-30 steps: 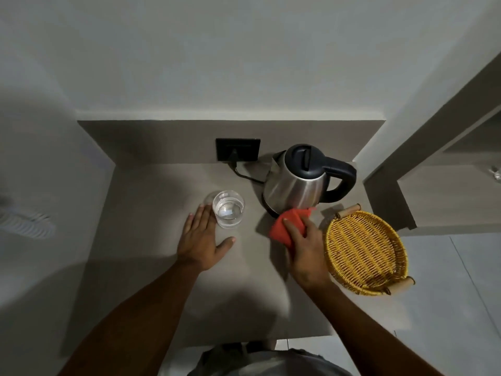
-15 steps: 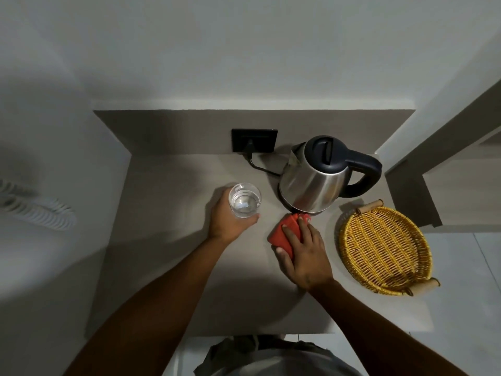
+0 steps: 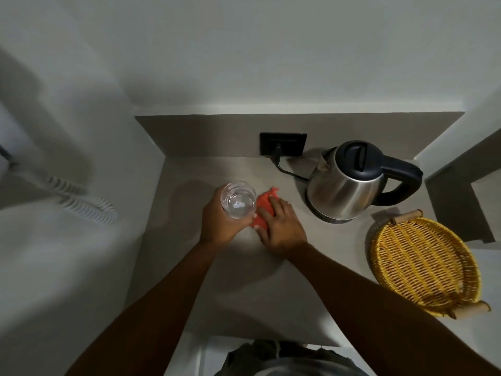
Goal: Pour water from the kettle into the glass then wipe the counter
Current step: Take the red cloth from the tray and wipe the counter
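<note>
Left hand [image 3: 217, 221]: fingers wrapped round clear water-filled glass [image 3: 238, 203], mid-counter, apparently lifted.
Right hand [image 3: 280, 226]: fingers flat, pressing red cloth [image 3: 262, 210] on grey counter [image 3: 244, 280].
Stainless kettle [image 3: 349, 185]: back right.
Risk: cloth stroke nudges glass, spill.

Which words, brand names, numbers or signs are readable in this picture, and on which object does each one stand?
None can be read.
Kettle: no label or brand shows on its steel body or black lid.
Glass: plain, no print.
Red cloth: no print visible.
Wall socket: any marking is too dark and small to read.
Basket: woven, no tag visible.
</note>
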Tool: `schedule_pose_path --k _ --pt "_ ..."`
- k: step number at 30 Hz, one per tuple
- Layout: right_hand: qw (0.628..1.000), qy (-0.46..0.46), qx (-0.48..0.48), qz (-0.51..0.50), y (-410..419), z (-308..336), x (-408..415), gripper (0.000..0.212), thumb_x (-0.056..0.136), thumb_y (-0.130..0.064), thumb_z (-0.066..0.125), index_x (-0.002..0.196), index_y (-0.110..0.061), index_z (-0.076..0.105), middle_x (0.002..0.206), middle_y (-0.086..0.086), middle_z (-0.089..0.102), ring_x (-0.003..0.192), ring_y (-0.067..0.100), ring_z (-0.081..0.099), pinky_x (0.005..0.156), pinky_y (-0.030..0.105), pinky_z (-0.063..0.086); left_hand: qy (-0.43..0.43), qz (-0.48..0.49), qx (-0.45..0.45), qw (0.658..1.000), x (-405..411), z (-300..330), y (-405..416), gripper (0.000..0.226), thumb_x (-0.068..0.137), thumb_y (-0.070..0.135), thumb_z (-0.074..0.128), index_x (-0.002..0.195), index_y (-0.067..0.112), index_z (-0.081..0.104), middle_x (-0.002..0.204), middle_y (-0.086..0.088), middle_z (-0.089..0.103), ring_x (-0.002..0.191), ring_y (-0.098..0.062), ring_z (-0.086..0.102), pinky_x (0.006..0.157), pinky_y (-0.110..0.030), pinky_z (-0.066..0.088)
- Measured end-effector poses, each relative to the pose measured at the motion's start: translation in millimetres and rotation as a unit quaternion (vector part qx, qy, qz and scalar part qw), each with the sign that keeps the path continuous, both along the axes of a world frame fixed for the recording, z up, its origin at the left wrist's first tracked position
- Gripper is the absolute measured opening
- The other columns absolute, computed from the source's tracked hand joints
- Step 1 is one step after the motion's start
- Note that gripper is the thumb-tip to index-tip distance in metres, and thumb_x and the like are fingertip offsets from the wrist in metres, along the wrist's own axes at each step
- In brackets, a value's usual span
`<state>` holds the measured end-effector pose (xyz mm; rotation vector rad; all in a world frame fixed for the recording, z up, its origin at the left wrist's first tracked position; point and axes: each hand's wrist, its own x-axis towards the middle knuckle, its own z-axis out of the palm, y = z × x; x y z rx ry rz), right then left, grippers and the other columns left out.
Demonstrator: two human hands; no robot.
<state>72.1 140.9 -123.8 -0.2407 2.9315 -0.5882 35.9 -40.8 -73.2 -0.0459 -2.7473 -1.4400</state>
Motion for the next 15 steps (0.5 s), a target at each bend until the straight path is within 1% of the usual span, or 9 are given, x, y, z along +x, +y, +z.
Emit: schedule_pose_path --k 1,3,6,8,10,13,15 --pt "1.0 0.0 -0.001 -0.015 4 1 -1 0.06 0.097 -0.054 0.044 0.15 -0.025 0.04 0.161 0.019 0.026 0.143 0.044 0.026 0.12 0.054 0.02 0.001 0.002 -0.005 1.0 -1 0 -4 0.076 0.049 0.048 0.094 0.115 0.04 0.058 0.101 0.038 0.065 0.095 0.019 0.061 0.079 0.001 0.042" --pt "0.999 0.004 0.002 -0.042 18 -1 7 0.061 0.098 -0.057 0.041 0.151 -0.027 0.037 0.162 0.017 0.025 0.143 0.041 0.026 0.119 0.054 0.023 0.002 0.0 -0.009 1.0 -1 -1 -9 0.076 0.049 0.045 0.096 0.116 0.041 0.058 0.101 0.035 0.066 0.095 0.019 0.061 0.079 0.002 0.042" --pt "0.998 0.001 0.008 -0.06 41 -6 39 0.062 0.099 -0.062 0.034 0.152 -0.03 0.034 0.163 0.014 0.022 0.145 0.038 0.025 0.119 0.054 0.026 -0.007 -0.004 -0.004 1.0 0 -8 -12 0.074 0.05 0.044 0.096 0.114 0.043 0.058 0.106 0.025 0.07 0.098 0.012 0.065 0.081 -0.002 0.046" --pt "1.0 -0.006 0.003 -0.027 50 -10 67 0.062 0.099 -0.065 0.032 0.15 -0.031 0.037 0.163 0.015 0.023 0.144 0.04 0.027 0.115 0.058 0.031 -0.006 -0.007 0.006 1.0 3 -11 -10 0.074 0.051 0.042 0.096 0.114 0.049 0.058 0.106 0.029 0.07 0.1 0.01 0.066 0.082 -0.003 0.047" --pt "0.999 -0.011 -0.009 0.029 46 -15 90 0.06 0.097 -0.066 0.036 0.145 -0.032 0.044 0.16 0.017 0.028 0.14 0.044 0.032 0.111 0.061 0.035 -0.003 -0.012 0.011 1.0 6 -11 -8 0.075 0.051 0.04 0.097 0.113 0.053 0.057 0.108 0.036 0.067 0.099 0.012 0.066 0.081 -0.001 0.046" --pt "0.997 -0.004 -0.017 0.079 20 -19 99 0.055 0.095 -0.063 0.043 0.141 -0.033 0.05 0.156 0.019 0.037 0.137 0.046 0.039 0.113 0.061 0.031 -0.003 -0.015 0.017 1.0 11 -10 -7 0.076 0.051 0.039 0.097 0.115 0.051 0.058 0.111 0.037 0.066 0.101 0.011 0.066 0.082 -0.002 0.046" --pt "0.995 0.008 -0.011 0.099 2 -16 82 0.054 0.095 -0.062 0.045 0.141 -0.033 0.05 0.156 0.019 0.037 0.137 0.046 0.038 0.113 0.059 0.03 -0.005 -0.013 0.02 1.0 15 -8 -7 0.076 0.052 0.039 0.097 0.115 0.051 0.057 0.111 0.037 0.066 0.102 0.011 0.065 0.082 -0.003 0.047"
